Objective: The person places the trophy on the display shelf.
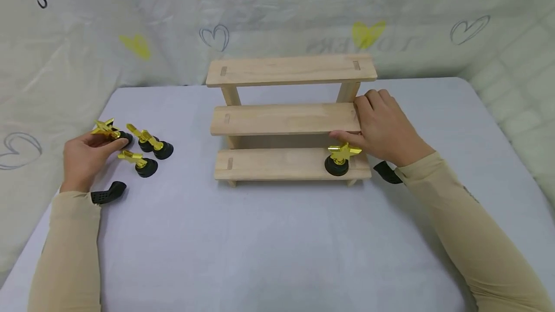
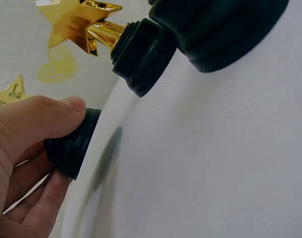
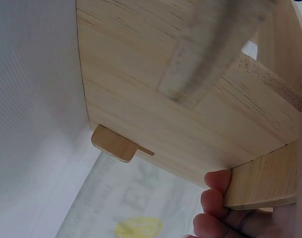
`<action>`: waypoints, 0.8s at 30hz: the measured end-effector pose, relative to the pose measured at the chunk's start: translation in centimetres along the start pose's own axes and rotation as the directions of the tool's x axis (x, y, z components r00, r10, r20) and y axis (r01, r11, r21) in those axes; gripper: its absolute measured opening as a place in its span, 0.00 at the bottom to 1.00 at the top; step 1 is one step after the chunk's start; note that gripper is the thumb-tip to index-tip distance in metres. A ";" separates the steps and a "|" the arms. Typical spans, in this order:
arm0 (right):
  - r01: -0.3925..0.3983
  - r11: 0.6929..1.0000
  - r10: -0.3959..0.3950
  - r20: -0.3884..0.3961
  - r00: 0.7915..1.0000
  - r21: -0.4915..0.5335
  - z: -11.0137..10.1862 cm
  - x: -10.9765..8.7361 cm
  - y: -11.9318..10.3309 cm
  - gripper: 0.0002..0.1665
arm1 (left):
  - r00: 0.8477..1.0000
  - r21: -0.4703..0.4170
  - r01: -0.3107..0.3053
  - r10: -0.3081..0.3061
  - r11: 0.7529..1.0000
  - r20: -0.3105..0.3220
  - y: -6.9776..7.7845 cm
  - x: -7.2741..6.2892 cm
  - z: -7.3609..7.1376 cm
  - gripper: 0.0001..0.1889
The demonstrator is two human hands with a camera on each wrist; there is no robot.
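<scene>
The left hand (image 1: 84, 155) has its thumb and fingers (image 2: 47, 119) curled round the black base of a gold star trophy (image 1: 109, 130), pinching it where it lies on the white table (image 1: 277, 235) at the left; the wrist view shows the thumb laid over the ribbed base with the other fingers underneath. Just beside it lie three more star trophies (image 1: 147, 150), tipped on their sides in a loose cluster, close to one another. Across the table, the right hand (image 1: 381, 126) rests on the right end of the middle step of a wooden tiered stand (image 1: 286, 119), fingers bent over the board's end and the thumb lying along its front edge, so it grips the stand itself. Right below that thumb, one star trophy on a black base (image 1: 339, 159) stands upright on the lowest step, near its right end. The stand sits mid-table, three steps rising toward a pale backdrop cloth (image 1: 277, 13) printed with hearts and lettering. Both arms wear beige sleeves (image 1: 468, 235).
</scene>
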State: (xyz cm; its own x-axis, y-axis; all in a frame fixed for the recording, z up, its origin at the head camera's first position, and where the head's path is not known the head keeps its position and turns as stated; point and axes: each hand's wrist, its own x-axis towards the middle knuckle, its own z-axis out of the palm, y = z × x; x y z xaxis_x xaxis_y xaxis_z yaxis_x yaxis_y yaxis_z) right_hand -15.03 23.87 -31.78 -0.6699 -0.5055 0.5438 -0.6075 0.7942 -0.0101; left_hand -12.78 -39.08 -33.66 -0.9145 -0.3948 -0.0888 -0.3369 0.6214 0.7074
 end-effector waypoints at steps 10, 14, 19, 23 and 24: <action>0.006 1.000 -0.006 -0.025 1.000 -0.002 0.3 0.1 -0.4 0.65 | 0.999 0.007 0.028 -0.027 1.000 -0.034 0.5 -0.3 -1.0 0.22; 0.014 1.000 -0.014 -0.038 0.999 -0.006 0.1 0.2 -0.2 0.65 | 0.998 0.007 0.044 -0.043 0.999 -0.046 1.0 -0.2 -0.9 0.26; 0.020 1.000 -0.020 -0.039 0.999 -0.009 -0.2 0.1 0.2 0.65 | 0.998 0.003 0.040 -0.040 0.999 -0.054 1.4 -0.4 -0.2 0.29; 0.014 1.000 -0.014 -0.016 1.000 -0.005 -0.3 -0.1 0.3 0.66 | 0.998 0.002 0.032 -0.032 0.999 -0.061 1.3 -0.5 0.1 0.30; 0.011 1.000 -0.011 -0.012 1.000 -0.005 -0.3 -0.1 0.3 0.67 | 0.998 -0.011 0.029 -0.030 1.000 -0.060 1.3 -0.4 0.0 0.30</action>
State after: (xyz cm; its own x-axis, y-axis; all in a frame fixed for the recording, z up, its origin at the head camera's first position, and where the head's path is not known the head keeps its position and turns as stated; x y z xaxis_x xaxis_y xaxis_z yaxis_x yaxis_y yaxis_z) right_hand -14.97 24.24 -31.57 -0.6581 -0.5102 0.5537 -0.6129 0.7902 -0.0003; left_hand -12.82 -38.09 -32.72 -0.8890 -0.4530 -0.0676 -0.3609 0.6020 0.7123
